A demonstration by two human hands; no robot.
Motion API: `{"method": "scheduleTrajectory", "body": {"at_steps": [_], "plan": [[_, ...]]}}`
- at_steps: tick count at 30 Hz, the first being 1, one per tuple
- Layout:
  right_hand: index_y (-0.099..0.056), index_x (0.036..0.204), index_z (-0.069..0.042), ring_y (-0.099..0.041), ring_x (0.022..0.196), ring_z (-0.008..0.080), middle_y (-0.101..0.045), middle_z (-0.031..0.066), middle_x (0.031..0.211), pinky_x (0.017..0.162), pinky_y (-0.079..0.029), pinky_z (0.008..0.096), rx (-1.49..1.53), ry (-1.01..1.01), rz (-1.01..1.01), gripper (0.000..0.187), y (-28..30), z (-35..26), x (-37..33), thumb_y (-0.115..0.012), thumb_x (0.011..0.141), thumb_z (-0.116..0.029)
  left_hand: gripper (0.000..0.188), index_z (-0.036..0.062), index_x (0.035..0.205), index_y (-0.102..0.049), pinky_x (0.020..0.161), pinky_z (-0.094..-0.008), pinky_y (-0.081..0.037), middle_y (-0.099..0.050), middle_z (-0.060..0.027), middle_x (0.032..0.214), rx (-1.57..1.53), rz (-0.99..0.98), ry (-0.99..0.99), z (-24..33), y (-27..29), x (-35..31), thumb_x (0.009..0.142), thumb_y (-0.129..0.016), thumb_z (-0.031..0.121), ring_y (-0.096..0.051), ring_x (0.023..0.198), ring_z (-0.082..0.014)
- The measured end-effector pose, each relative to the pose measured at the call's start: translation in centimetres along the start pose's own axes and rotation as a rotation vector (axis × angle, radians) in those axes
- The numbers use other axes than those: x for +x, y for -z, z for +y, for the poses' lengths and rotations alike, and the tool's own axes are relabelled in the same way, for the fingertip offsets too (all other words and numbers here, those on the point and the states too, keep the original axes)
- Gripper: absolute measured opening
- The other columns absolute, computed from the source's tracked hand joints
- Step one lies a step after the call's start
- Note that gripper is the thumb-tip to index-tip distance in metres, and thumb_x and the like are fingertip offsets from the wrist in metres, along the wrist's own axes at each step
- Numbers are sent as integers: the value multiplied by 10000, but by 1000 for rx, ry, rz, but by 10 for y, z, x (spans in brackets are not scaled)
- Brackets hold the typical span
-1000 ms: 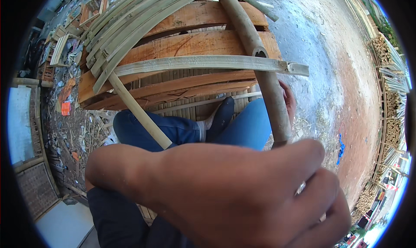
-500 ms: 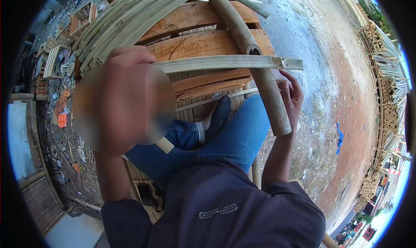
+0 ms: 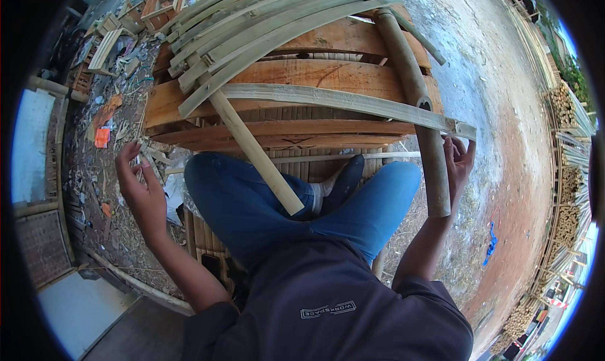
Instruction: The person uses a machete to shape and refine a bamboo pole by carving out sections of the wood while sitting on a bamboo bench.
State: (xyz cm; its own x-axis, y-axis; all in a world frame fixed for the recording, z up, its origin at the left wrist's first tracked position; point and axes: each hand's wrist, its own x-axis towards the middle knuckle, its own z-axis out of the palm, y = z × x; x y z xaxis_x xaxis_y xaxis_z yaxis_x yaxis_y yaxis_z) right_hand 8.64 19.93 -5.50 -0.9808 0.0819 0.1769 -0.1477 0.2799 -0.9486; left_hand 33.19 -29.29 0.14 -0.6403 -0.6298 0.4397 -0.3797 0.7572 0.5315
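Observation:
A long split bamboo slat (image 3: 328, 98) lies across a wooden crate (image 3: 365, 75), its right part crossing over a round bamboo pole (image 3: 409, 58). The slat's left end rests by a paler bamboo rail (image 3: 255, 153), which slants toward my lap. My left hand (image 3: 144, 187) is off to the left of the crate, fingers loosely curled and apart, holding nothing. Just below the slat's right end is my right hand (image 3: 459, 164), its raised fingers apart and fingertips close to the slat's edge. I cannot tell whether they touch it. The pole partly covers this hand's wrist.
Several bamboo slats (image 3: 252, 30) lie side by side over the far part of the crate. Wood scraps and litter cover the ground at left, with an orange piece (image 3: 102, 138) among them. Bamboo bundles (image 3: 563, 105) line the right side. A blue strip (image 3: 490, 242) lies on the dirt.
My left hand has let go of the slat's left end and moved down and left. The slat now slopes down to the right. The view has shifted, placing the crate further right.

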Motion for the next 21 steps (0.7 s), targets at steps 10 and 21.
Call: {"method": "scheduleTrajectory", "body": {"at_steps": [10,21], "plan": [[-368,1507,-92,-660,827,117,-694,85,1035,727,-533,266,-212,122,-43,730,-8,-13,11,-736,879,-31,627,110,1474,-381,1076,-480,-407,-489,-146,1444,-19,-123,-59,20,-45,-12,918,-668,83,-477,1352,-297],[-364,1493,-111,-630,806,124,-673,122,1035,709,-523,267,13,-121,-35,749,-15,30,-18,-752,855,-69,704,86,1518,-318,1123,-490,-377,-399,-180,1475,-73,-221,-79,26,-65,-14,922,-690,137,-430,1369,-351]]}}
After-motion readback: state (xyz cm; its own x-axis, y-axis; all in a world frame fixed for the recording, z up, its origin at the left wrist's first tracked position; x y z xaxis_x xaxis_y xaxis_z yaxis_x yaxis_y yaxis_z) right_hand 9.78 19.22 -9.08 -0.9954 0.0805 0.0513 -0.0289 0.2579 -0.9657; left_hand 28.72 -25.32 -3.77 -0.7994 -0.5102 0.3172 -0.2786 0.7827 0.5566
